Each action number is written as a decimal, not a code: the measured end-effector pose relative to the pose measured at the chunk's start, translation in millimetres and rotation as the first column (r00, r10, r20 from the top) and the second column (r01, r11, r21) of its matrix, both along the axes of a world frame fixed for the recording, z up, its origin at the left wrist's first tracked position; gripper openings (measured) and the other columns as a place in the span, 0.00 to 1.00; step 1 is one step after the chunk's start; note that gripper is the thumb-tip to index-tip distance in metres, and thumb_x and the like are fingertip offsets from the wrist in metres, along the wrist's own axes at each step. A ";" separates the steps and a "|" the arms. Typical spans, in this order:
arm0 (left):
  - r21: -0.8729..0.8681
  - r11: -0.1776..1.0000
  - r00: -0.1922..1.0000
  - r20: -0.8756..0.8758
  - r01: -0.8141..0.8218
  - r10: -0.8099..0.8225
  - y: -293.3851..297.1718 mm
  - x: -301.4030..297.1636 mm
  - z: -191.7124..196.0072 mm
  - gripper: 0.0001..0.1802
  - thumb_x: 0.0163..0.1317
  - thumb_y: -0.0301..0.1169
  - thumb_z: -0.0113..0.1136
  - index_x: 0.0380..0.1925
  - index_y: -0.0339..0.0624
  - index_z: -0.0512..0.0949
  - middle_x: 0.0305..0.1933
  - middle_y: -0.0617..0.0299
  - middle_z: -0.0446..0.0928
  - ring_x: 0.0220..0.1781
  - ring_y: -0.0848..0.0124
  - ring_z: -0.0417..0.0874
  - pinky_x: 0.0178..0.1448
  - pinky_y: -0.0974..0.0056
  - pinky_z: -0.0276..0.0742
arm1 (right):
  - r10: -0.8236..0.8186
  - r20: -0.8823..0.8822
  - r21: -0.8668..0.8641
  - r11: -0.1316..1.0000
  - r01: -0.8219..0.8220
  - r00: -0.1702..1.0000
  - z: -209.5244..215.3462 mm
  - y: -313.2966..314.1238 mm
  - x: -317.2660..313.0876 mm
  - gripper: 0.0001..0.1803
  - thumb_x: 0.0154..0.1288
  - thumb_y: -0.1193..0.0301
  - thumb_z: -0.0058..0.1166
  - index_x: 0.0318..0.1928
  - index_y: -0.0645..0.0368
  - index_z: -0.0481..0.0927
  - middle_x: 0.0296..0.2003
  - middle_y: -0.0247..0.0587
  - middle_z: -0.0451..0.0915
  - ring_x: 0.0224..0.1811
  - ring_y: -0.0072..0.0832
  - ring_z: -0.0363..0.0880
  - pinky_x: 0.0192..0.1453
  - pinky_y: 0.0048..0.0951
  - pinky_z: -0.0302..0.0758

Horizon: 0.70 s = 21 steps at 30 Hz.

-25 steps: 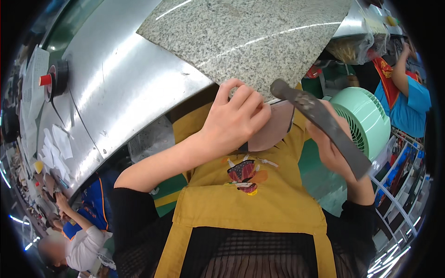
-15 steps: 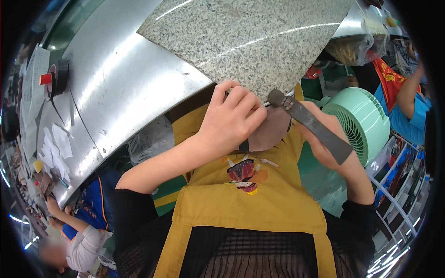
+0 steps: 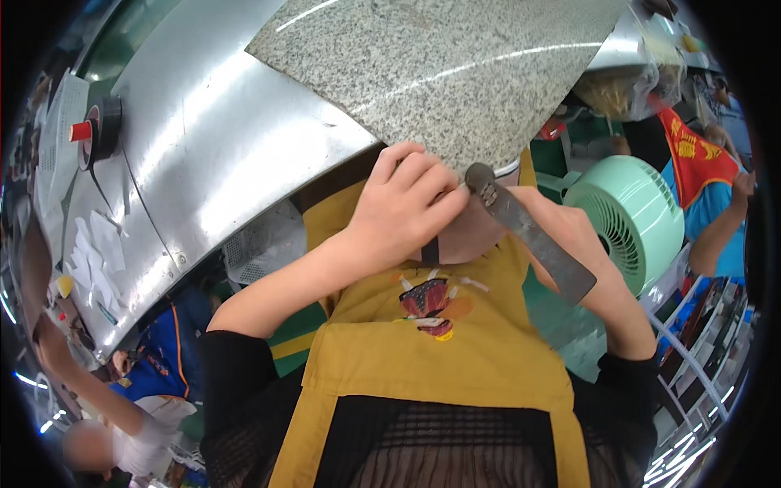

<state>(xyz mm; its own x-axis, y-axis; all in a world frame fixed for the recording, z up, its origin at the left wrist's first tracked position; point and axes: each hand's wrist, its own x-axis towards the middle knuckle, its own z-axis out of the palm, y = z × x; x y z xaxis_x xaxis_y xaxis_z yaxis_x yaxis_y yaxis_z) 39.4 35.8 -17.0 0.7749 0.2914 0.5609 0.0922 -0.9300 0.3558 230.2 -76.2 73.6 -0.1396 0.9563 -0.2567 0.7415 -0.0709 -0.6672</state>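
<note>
At the near edge of the granite slab (image 3: 439,73), my left hand (image 3: 407,199) is closed with curled fingers on a brownish-mauve leather-like piece (image 3: 470,232). This piece hangs below the edge over my yellow apron, and a dark strip shows beside my left hand. My right hand (image 3: 565,232) is closed on a dark metal hammer (image 3: 533,234). The hammer's round end is close to my left fingertips at the slab edge, and its broad flared end points toward my right forearm. Its handle is hidden, and my fingertips on the piece are partly hidden.
A steel table (image 3: 220,122) extends left, with a black tape roll (image 3: 104,134) and white paper scraps (image 3: 98,256). A mint-green fan (image 3: 630,215) stands close to my right arm. Co-workers are at left and right. A plastic bag (image 3: 622,89) lies at back right.
The hammer has shifted slightly left and turned, its flared end now lower. My right hand moved inward with it; my left hand stays nearly still. The left co-worker's arm has moved.
</note>
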 end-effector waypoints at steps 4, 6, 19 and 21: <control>-0.165 0.986 1.000 0.020 0.005 -0.001 5.8 -19.4 -2.4 0.18 0.42 0.22 0.65 0.37 0.42 0.80 0.36 0.64 0.76 0.40 0.64 0.78 0.47 0.62 0.76 | -0.028 -0.064 -0.005 1.000 0.028 0.998 -3.3 -0.2 2.2 0.24 0.56 0.72 0.55 0.54 0.60 0.67 0.34 0.49 0.79 0.37 0.48 0.80 0.35 0.40 0.75; -0.193 0.981 1.000 -0.029 -0.012 0.007 2.2 -26.3 -9.3 0.16 0.44 0.22 0.66 0.37 0.42 0.79 0.37 0.64 0.77 0.41 0.63 0.78 0.46 0.64 0.75 | -0.031 -0.065 -0.004 1.000 0.030 0.997 -3.2 -0.8 0.8 0.24 0.56 0.72 0.54 0.54 0.59 0.67 0.34 0.49 0.79 0.37 0.48 0.80 0.36 0.40 0.75; -0.639 0.768 0.917 -0.278 0.044 -0.285 30.6 -31.7 -3.3 0.06 0.55 0.34 0.66 0.28 0.46 0.81 0.29 0.65 0.72 0.40 0.64 0.70 0.46 0.62 0.69 | -0.083 -0.096 0.054 0.995 0.089 0.992 -0.8 -2.7 -3.9 0.16 0.64 0.78 0.49 0.52 0.63 0.70 0.31 0.53 0.77 0.34 0.53 0.78 0.35 0.38 0.73; -0.657 0.753 0.926 -0.259 0.041 -0.276 32.0 -32.0 1.3 0.06 0.54 0.33 0.67 0.27 0.46 0.81 0.30 0.65 0.73 0.42 0.64 0.70 0.47 0.62 0.69 | -0.070 -0.089 0.065 0.995 0.076 0.994 -0.5 -1.9 -4.5 0.16 0.64 0.78 0.49 0.52 0.63 0.70 0.31 0.53 0.77 0.34 0.53 0.78 0.35 0.38 0.73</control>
